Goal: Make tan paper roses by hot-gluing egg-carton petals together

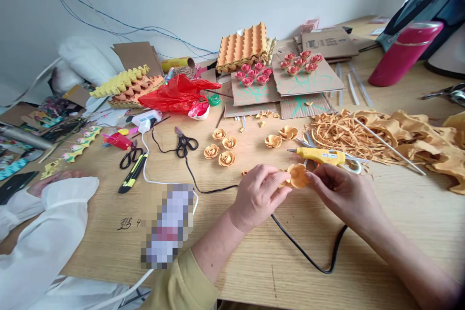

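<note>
Between my two hands is an orange egg-carton flower (298, 176), its cupped petals facing up. My left hand (259, 193) pinches its left side, and the fingers of my right hand (336, 188) are closed on its right edge. Just beyond them lies a yellow glue gun (321, 155), nozzle to the left. A small curled orange piece (244, 173) sits by my left knuckles. Farther left stand several finished-looking orange flowers (227, 158), with two open petal cups (273, 141) to their right.
Black-handled scissors (186, 144), a yellow-black utility knife (133, 173) and a blurred-out white object lie left. Cardboard sheets (254, 94) carry red flowers. Orange scraps (337, 131) and a pink bottle (405, 55) are right. Another person's white sleeve (61, 208) rests at left.
</note>
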Motion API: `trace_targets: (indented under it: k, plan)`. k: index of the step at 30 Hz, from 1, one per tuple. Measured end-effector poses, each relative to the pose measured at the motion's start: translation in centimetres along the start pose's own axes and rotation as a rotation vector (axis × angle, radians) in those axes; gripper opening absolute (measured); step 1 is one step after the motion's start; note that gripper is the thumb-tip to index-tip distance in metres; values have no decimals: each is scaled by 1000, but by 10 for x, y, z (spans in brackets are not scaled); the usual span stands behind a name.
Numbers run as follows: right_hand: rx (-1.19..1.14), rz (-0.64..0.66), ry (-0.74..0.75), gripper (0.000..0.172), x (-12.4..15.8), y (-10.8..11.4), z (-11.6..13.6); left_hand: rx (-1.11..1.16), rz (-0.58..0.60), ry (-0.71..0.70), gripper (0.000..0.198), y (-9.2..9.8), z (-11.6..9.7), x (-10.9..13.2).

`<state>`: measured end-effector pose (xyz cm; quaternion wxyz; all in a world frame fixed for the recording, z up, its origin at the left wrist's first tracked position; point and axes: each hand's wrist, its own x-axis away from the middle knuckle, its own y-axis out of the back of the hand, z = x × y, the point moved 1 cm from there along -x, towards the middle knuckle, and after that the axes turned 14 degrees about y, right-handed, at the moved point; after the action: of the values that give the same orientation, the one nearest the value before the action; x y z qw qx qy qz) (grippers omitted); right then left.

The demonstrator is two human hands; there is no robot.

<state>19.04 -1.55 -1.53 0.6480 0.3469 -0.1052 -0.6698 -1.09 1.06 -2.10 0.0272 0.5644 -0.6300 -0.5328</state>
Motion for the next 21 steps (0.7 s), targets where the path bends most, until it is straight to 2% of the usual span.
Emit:
trace_targets:
  k: [5, 8, 12, 17, 21]
  plan:
    - [16, -125, -77, 37, 0, 21, -5, 101, 20, 220, 29, 0, 7, -1]
    - [50, -223, -162, 36, 0, 33, -11, 83, 27, 254, 37, 0, 9, -1]
    - [77, -200, -176, 37, 2, 36, -13, -44, 114, 225, 28, -2, 7, -1]
    - [107, -162, -173, 35, 2, 34, -8, -165, 246, 228, 65, -7, 2, 1]
    - [108, -158, -176, 36, 1, 33, -4, -176, 300, 239, 73, -12, 0, 4]
